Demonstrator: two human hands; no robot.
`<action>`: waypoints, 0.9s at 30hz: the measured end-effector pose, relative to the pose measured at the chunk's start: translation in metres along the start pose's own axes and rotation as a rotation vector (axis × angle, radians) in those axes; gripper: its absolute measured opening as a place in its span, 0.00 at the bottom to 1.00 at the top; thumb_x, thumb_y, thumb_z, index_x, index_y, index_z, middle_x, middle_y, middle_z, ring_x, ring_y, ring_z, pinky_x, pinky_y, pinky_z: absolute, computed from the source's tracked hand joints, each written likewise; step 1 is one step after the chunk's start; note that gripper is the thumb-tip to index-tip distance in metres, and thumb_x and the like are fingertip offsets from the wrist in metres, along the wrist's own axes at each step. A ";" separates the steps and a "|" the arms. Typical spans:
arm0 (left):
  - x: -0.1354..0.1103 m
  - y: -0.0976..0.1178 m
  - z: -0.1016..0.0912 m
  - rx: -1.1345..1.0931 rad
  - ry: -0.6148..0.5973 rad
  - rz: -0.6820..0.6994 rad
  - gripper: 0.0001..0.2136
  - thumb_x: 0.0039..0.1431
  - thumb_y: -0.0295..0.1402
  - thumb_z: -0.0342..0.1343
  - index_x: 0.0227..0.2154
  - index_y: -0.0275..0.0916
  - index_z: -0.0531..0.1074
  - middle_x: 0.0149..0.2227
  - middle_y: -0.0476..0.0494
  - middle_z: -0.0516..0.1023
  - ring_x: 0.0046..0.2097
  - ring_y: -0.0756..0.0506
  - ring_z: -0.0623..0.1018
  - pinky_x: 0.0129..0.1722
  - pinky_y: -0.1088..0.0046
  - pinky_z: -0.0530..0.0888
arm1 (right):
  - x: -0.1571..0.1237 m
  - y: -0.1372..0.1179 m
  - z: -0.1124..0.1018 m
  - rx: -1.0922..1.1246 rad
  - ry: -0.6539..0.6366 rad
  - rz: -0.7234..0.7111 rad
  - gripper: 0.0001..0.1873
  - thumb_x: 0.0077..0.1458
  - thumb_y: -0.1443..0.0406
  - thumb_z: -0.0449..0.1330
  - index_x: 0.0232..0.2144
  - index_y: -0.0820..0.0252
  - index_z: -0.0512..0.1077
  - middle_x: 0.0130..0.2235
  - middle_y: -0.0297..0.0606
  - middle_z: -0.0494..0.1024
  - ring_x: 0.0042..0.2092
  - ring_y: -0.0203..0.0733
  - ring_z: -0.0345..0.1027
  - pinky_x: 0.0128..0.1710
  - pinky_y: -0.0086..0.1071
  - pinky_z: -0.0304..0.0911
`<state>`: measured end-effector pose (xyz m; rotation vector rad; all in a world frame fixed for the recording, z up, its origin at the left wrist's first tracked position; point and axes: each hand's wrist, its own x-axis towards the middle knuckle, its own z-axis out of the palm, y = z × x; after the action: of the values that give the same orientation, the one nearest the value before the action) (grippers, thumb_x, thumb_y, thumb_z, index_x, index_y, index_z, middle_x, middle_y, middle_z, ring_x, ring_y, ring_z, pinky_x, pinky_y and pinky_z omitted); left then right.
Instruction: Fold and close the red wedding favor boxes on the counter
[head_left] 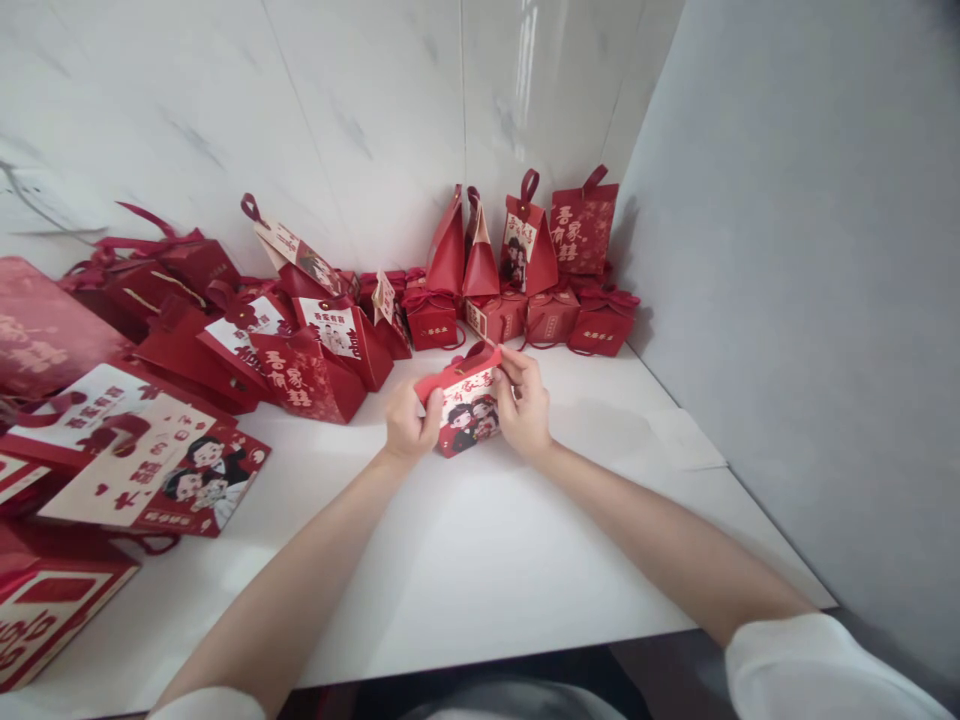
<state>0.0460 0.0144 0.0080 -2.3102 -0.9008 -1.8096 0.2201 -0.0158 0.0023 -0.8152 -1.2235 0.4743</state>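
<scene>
A small red gift box with a cartoon couple printed on its front stands on the white table, a little tilted. My left hand grips its left side with fingers curled round it. My right hand holds the right side, and its fingertips pinch the box's top flap near the red loop handle.
Many red gift boxes and bags crowd the table's back: a stacked row in the far corner, a heap at back left, and flat printed bags along the left edge. A grey wall closes the right side.
</scene>
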 end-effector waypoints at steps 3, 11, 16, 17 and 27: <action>-0.001 0.001 0.001 -0.012 -0.052 0.025 0.09 0.67 0.32 0.48 0.41 0.36 0.72 0.33 0.42 0.77 0.33 0.46 0.76 0.35 0.70 0.72 | 0.005 -0.005 0.001 0.019 -0.005 0.002 0.19 0.67 0.61 0.52 0.58 0.50 0.64 0.58 0.41 0.73 0.60 0.42 0.67 0.62 0.41 0.62; 0.007 0.006 0.003 0.009 -0.086 0.131 0.08 0.65 0.31 0.47 0.38 0.38 0.71 0.32 0.41 0.75 0.33 0.43 0.73 0.36 0.64 0.68 | 0.021 -0.025 0.013 0.306 0.198 0.274 0.12 0.63 0.53 0.56 0.33 0.53 0.66 0.31 0.28 0.69 0.33 0.36 0.68 0.39 0.32 0.69; 0.005 0.005 0.005 0.008 -0.087 0.118 0.08 0.66 0.31 0.46 0.39 0.38 0.70 0.32 0.41 0.75 0.34 0.43 0.73 0.36 0.64 0.69 | 0.026 -0.020 0.013 0.230 0.228 0.331 0.12 0.62 0.54 0.55 0.32 0.54 0.65 0.32 0.28 0.69 0.34 0.36 0.66 0.40 0.31 0.67; 0.005 0.005 0.005 0.008 -0.084 0.108 0.08 0.66 0.31 0.46 0.39 0.38 0.70 0.32 0.41 0.74 0.34 0.43 0.73 0.36 0.65 0.69 | 0.027 -0.019 0.012 0.199 0.219 0.337 0.11 0.62 0.55 0.53 0.32 0.54 0.66 0.32 0.29 0.70 0.35 0.37 0.66 0.41 0.32 0.67; -0.001 0.001 0.006 -0.020 -0.093 -0.074 0.17 0.70 0.40 0.40 0.35 0.38 0.71 0.30 0.41 0.73 0.32 0.44 0.72 0.36 0.65 0.69 | 0.026 -0.014 0.007 0.065 0.132 0.369 0.19 0.63 0.50 0.49 0.28 0.55 0.67 0.31 0.32 0.72 0.37 0.41 0.69 0.42 0.34 0.67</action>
<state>0.0520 0.0156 0.0056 -2.4225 -0.9981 -1.7581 0.2197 -0.0038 0.0307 -1.0055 -0.9323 0.7434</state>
